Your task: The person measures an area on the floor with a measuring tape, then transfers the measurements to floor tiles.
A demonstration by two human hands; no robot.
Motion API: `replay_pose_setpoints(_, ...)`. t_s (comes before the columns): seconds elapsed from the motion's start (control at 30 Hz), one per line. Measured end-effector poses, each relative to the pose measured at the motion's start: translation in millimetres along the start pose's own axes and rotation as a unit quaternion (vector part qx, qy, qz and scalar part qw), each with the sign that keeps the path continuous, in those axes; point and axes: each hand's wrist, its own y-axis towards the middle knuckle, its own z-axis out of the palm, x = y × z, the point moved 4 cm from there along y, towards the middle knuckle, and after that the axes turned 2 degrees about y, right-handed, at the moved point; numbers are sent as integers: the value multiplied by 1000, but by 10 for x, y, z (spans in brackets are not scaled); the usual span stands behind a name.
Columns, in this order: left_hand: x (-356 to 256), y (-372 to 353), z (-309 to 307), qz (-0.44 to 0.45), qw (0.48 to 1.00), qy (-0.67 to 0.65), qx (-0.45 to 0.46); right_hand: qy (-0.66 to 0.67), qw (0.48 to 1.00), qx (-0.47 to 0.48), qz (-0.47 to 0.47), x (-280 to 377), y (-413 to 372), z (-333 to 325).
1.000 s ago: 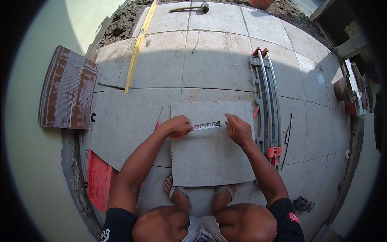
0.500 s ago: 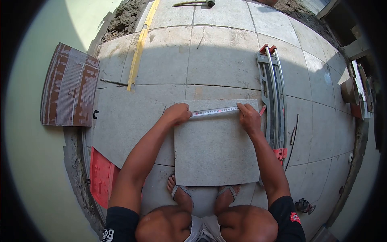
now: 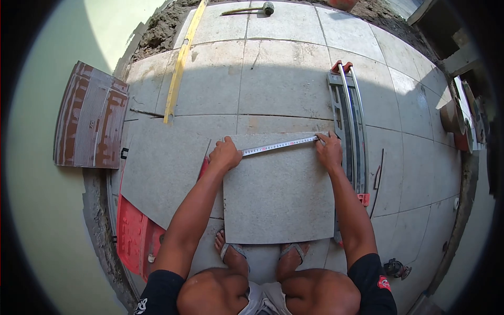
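A grey square tile (image 3: 278, 194) lies flat in front of my feet. Across its upper part runs a white tape measure (image 3: 278, 146), slanting slightly up to the right. My left hand (image 3: 226, 155) is closed at the tape's left end, by the tile's upper left corner. At the upper right corner my right hand (image 3: 328, 149) pinches the other end of the tape. Something red and narrow shows just left of my left hand, partly hidden by it.
Right of the tile lies a tile cutter (image 3: 350, 131) with two rails. A yellow level (image 3: 178, 79), a mallet (image 3: 268, 8), a red case (image 3: 134, 236), an upturned brown tile (image 3: 92, 118) and a power tool (image 3: 395, 268) lie around.
My left hand has moved left and slightly down, and a longer stretch of tape shows between my hands. My right hand is nearer the tile's right corner. The view has shifted slightly.
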Motion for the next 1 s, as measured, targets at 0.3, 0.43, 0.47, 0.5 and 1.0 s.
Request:
replay_pose_setpoints(0.3,56,-16,37,73,996,-44,-7,48,997,10,66,-62,51,-40)
replay_pose_setpoints(0.43,58,-82,36,80,996,-31,-15,-41,999,4,18,-10,-148,-5)
replay_pose_setpoints(0.47,90,-81,25,77,996,-32,-14,-41,999,7,16,0,-204,15)
replay_pose_setpoints(0.5,113,-72,5,85,996,-21,-20,-81,995,-31,-39,71,-259,-13)
replay_pose_setpoints(1.0,252,11,135,100,979,-45,-169,-14,993,-117,24,-161,91,-162)
